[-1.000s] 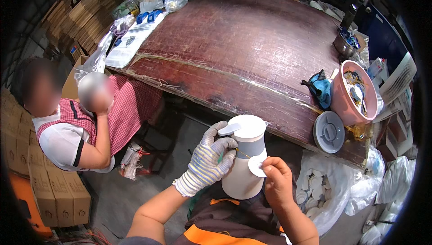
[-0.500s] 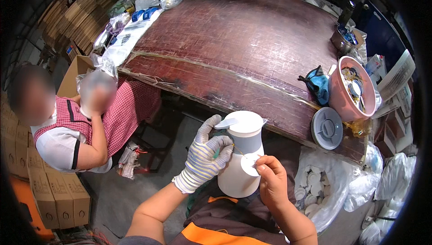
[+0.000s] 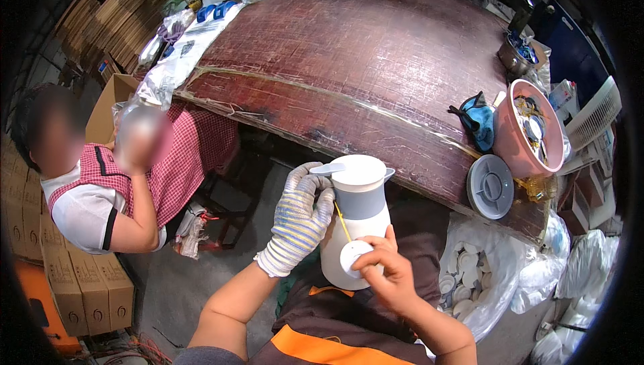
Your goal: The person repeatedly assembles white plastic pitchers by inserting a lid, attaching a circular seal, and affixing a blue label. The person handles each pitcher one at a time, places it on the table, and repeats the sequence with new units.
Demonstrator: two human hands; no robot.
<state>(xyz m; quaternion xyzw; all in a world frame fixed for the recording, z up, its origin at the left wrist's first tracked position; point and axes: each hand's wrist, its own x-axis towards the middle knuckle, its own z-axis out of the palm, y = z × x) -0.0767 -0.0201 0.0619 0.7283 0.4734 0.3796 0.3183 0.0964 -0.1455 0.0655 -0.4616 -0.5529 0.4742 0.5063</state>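
A white vacuum jug [image 3: 335, 264] with a grey neck band stands upright in front of me, over my lap. My left hand [image 3: 298, 214], in a striped knit glove, is closed at its left side, under the grey lever by the lid; the handle there is mostly hidden by the glove. From the gloved fingers a thin yellow string [image 3: 343, 222] slants down the jug's front to a round white tag [image 3: 350, 256]. My bare right hand [image 3: 389, 268] pinches that tag at its right edge, against the jug's body.
A worn dark-red table [image 3: 349, 50] lies ahead, carrying a grey round lid [image 3: 490, 187], a blue cloth item [image 3: 476, 120] and a pink basin [image 3: 503, 130] of small parts. A plastic bag [image 3: 493, 284] of white discs sits right. At left, a person [image 3: 100, 197] handles a plastic-wrapped item near cartons [image 3: 87, 284].
My right hand has moved down and left with the tag, and the string now shows longer. My left hand has shifted from pinching the string over the jug's front to the handle side.
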